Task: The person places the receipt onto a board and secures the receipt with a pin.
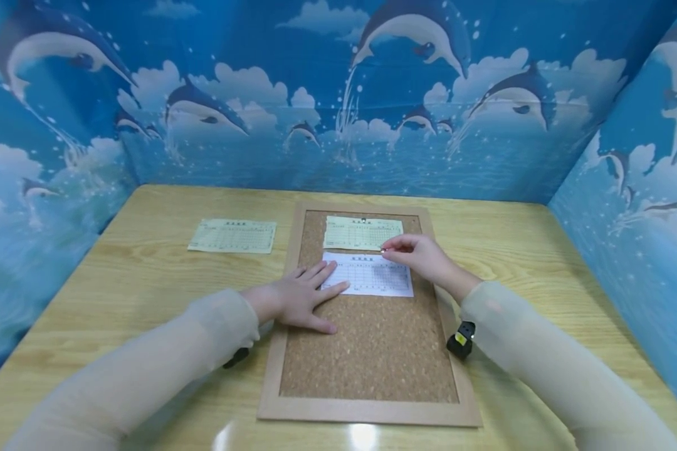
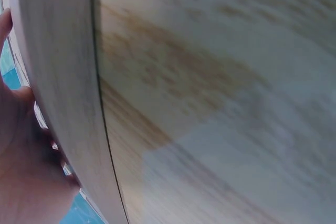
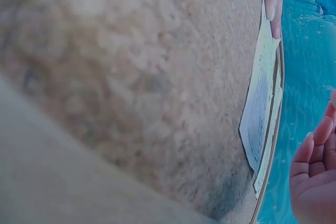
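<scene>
My left hand (image 1: 299, 297) lies with fingers spread on the left side of a white printed form (image 1: 380, 275) and on the cork board (image 1: 367, 357). Between thumb and forefinger, my right hand (image 1: 425, 260) pinches a small shiny pushpin (image 1: 382, 251) near the white form's top edge. In the right wrist view a thin point shows by the fingertips of that hand (image 3: 317, 169). Just above the white form, a pale yellow-green form (image 1: 352, 235) has a pin (image 1: 363, 220) at its top edge. In the left wrist view the left hand (image 2: 26, 156) is partly cut off.
A second yellow-green form (image 1: 232, 236) lies on the wooden table (image 1: 163, 275), left of the board. The board has a raised light-brown frame (image 1: 372, 411). Dolphin-printed blue sheets (image 1: 293, 94) stand behind and at both sides of the table.
</scene>
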Available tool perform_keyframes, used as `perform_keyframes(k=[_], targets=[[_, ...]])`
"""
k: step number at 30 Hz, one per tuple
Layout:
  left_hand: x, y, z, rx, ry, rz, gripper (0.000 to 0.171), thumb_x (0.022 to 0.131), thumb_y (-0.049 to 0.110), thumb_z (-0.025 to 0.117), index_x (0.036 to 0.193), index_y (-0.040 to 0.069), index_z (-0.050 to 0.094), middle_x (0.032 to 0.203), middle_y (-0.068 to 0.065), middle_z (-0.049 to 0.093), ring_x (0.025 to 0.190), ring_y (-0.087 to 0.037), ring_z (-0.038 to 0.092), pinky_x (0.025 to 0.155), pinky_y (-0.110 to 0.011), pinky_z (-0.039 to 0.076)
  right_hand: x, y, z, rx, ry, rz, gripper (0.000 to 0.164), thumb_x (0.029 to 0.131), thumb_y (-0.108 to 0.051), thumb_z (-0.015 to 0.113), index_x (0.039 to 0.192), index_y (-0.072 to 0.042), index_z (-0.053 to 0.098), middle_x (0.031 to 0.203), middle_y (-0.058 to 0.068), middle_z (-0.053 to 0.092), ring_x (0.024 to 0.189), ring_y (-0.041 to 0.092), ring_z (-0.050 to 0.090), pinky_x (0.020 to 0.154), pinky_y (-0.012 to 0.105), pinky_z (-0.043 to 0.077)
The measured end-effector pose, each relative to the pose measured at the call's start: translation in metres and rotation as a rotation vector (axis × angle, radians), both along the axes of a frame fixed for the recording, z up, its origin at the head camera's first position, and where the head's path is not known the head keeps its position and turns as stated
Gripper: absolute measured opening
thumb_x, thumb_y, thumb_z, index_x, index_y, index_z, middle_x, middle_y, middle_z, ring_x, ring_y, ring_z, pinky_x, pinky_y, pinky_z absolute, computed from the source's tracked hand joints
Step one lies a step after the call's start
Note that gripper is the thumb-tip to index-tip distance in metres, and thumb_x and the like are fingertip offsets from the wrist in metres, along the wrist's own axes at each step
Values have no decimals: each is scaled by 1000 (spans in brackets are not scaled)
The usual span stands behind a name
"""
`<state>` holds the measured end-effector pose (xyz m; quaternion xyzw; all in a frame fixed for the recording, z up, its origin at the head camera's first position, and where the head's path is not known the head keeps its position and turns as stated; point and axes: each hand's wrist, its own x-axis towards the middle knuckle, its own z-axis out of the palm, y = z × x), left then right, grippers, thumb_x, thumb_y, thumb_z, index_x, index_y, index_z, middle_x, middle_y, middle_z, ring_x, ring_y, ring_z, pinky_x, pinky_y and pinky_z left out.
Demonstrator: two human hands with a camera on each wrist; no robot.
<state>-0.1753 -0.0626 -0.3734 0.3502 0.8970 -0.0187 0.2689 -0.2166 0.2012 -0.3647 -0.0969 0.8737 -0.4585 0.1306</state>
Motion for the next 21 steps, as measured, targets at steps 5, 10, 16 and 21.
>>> perform_keyframes(k=[5,10,16,21], targets=[[1,0,1,6,-3,1,89,79,79,35,149,37,0,153,-5,-21,139,-24,-16,110,-48,0,-3,-4,0,-2,-19,14,27,88,-18,66,111,-3,67,102,8,65,90,19,58,78,37,49],[1,0,1,12,0,-5,88,79,78,35,149,37,1,153,-6,-20,139,-25,-16,110,-49,0,-5,-6,-2,4,-22,8,27,88,-18,66,111,-4,67,101,8,64,89,19,56,78,37,48],[1,-1,-1,6,7,-6,89,79,79,34,149,38,-1,153,-5,-20,139,-24,-16,110,-48,0,-9,-11,-3,28,-19,28,27,89,-19,66,112,-5,68,101,7,64,88,20,57,78,36,48],[1,-2,0,13,10,-8,89,79,79,35,149,37,0,153,-6,-19,139,-24,-15,110,-48,1,-11,-15,-3,35,-16,57,26,89,-19,65,110,-5,68,100,6,65,88,18,58,78,35,48]])
